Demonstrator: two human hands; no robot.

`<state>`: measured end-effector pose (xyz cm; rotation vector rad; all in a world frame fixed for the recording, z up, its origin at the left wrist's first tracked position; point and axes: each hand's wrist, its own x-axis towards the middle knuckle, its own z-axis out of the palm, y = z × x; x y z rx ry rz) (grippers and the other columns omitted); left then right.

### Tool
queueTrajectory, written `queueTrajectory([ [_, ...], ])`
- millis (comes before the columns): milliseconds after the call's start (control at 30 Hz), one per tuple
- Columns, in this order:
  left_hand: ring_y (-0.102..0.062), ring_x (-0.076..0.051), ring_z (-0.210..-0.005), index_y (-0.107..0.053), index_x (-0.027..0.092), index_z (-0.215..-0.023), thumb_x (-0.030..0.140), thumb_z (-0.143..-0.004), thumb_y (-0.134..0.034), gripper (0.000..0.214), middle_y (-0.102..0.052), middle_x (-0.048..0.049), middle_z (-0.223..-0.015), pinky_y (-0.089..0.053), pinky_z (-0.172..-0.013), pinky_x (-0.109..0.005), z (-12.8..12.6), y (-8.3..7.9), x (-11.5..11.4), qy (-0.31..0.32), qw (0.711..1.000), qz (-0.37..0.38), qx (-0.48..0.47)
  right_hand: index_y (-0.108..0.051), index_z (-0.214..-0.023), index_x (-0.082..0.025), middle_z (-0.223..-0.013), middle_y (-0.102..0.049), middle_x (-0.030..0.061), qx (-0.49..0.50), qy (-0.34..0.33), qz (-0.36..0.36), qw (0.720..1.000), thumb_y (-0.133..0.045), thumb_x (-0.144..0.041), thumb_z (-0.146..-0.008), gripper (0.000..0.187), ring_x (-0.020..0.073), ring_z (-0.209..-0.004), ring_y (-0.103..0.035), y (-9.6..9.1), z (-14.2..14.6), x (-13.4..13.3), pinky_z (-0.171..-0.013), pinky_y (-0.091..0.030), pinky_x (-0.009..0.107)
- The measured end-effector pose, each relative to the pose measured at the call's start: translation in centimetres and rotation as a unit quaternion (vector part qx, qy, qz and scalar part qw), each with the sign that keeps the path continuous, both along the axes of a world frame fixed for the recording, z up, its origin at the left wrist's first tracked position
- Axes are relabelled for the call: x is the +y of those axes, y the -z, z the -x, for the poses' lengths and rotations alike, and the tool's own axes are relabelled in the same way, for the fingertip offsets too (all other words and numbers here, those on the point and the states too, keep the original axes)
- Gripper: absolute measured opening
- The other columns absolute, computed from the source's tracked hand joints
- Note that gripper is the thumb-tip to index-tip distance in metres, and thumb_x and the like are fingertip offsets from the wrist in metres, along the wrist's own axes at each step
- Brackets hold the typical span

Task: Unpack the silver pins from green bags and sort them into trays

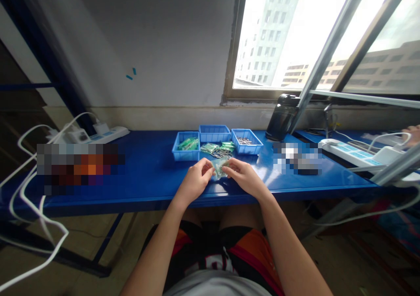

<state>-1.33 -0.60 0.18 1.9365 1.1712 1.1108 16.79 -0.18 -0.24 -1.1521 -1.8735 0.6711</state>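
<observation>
Between my two hands, just above the front part of the blue table, is a small clear plastic bag (219,168) with a greenish tint. My left hand (198,178) pinches its left side with thumb and fingers. On the other side, my right hand (241,175) grips the bag's right edge, fingers closed. What lies inside the bag is too small to make out. Right behind it, green-and-clear packets (211,148) lie in a pile beside loose small metal pieces (222,154).
Blue bins stand behind my hands: the left bin (186,156) holds green packets, the right bin (247,148) small metal pieces, with a third bin (215,129) between. Power strips (110,135) and white cables lie left. A black container (282,117) stands right. Another person's hand (414,135) shows far right.
</observation>
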Motion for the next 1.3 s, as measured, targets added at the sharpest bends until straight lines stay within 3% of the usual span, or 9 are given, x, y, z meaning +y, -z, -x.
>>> queueTrajectory([
  [167, -0.06, -0.015, -0.069, -0.053, 0.019, -0.084, 0.03, -0.084, -0.047, 0.012, -0.064, -0.0006, -0.074, -0.044, -0.066, -0.025, 0.03, 0.18, 0.12, -0.004, 1.0, 0.007, -0.006, -0.058, -0.08, -0.019, -0.063, -0.058, -0.001, -0.005, 0.001, 0.0, 1.0, -0.049, -0.037, -0.085, 0.021, 0.0152, -0.064, -0.058, -0.04, -0.04, -0.01, -0.061, -0.044, 0.025],
  [367, -0.055, -0.013, -0.058, -0.046, 0.021, -0.103, 0.028, -0.082, -0.049, 0.022, -0.056, 0.0044, -0.063, -0.042, -0.058, -0.022, 0.02, 0.37, 0.35, -0.018, 0.999, 0.022, -0.041, -0.046, -0.107, -0.021, -0.069, -0.06, -0.0022, 0.061, 0.007, 0.025, 0.998, -0.054, -0.032, -0.081, 0.029, 0.0146, -0.063, -0.058, 0.12, 0.01, 0.1, -0.062, -0.046, 0.026],
  [533, -0.059, -0.015, -0.067, -0.059, 0.019, -0.086, 0.03, -0.082, -0.046, 0.017, -0.062, -0.0006, -0.07, -0.045, -0.063, -0.024, 0.07, 0.07, 0.19, -0.021, 1.0, 0.0, 0.008, -0.055, -0.094, -0.021, -0.07, -0.061, -0.0005, 0.026, 0.008, 0.009, 1.0, -0.047, -0.029, -0.083, 0.015, 0.0142, -0.064, -0.057, 0.06, -0.04, 0.0, -0.063, -0.045, 0.026],
  [667, -0.062, -0.017, -0.076, -0.064, 0.018, -0.094, 0.022, -0.081, -0.045, 0.023, -0.067, -0.0031, -0.083, -0.048, -0.071, -0.027, 0.11, 0.1, 0.28, -0.02, 1.0, -0.005, 0.009, -0.06, -0.096, -0.02, -0.065, -0.06, -0.0006, 0.001, 0.021, 0.009, 1.0, -0.039, -0.02, -0.082, 0.025, 0.0145, -0.064, -0.057, -0.08, -0.13, -0.02, -0.062, -0.044, 0.026],
  [833, -0.062, -0.018, -0.085, -0.065, 0.019, -0.1, 0.013, -0.075, -0.048, 0.03, -0.069, -0.0037, -0.094, -0.047, -0.081, -0.029, 0.15, 0.34, 0.62, -0.02, 1.0, -0.015, 0.015, -0.061, -0.098, -0.02, -0.075, -0.063, 0.0009, 0.007, 0.017, -0.001, 1.0, -0.04, -0.013, -0.077, 0.031, 0.0148, -0.069, -0.06, 0.07, -0.17, 0.25, -0.065, -0.045, 0.026],
  [967, -0.063, -0.018, -0.082, -0.066, 0.018, -0.094, 0.02, -0.077, -0.052, 0.022, -0.069, -0.0041, -0.094, -0.048, -0.078, -0.029, 0.14, 0.2, 0.57, -0.011, 1.0, -0.011, 0.009, -0.062, -0.097, -0.019, -0.085, -0.066, 0.0028, 0.008, 0.014, -0.01, 1.0, -0.051, -0.02, -0.077, 0.023, 0.0158, -0.074, -0.06, 0.21, -0.19, 0.46, -0.066, -0.045, 0.026],
  [1133, -0.063, -0.019, -0.079, -0.066, 0.018, -0.085, 0.034, -0.082, -0.05, 0.023, -0.069, -0.0033, -0.082, -0.047, -0.072, -0.027, 0.11, 0.08, 0.33, -0.01, 1.0, -0.005, 0.002, -0.062, -0.086, -0.019, -0.07, -0.062, 0.0007, 0.012, 0.015, 0.01, 1.0, -0.052, -0.038, -0.082, 0.022, 0.0139, -0.063, -0.055, -0.07, -0.05, 0.16, -0.056, -0.041, 0.023],
  [1300, -0.06, -0.018, -0.075, -0.064, 0.018, -0.08, 0.037, -0.084, -0.046, 0.026, -0.067, -0.0027, -0.079, -0.045, -0.07, -0.026, 0.1, -0.05, 0.21, -0.024, 0.999, -0.03, 0.028, -0.052, -0.067, -0.019, -0.059, -0.053, -0.0017, -0.001, 0.006, -0.003, 1.0, -0.047, -0.042, -0.086, 0.03, 0.0122, -0.057, -0.048, -0.35, 0.04, -0.19, -0.055, -0.037, 0.023],
])
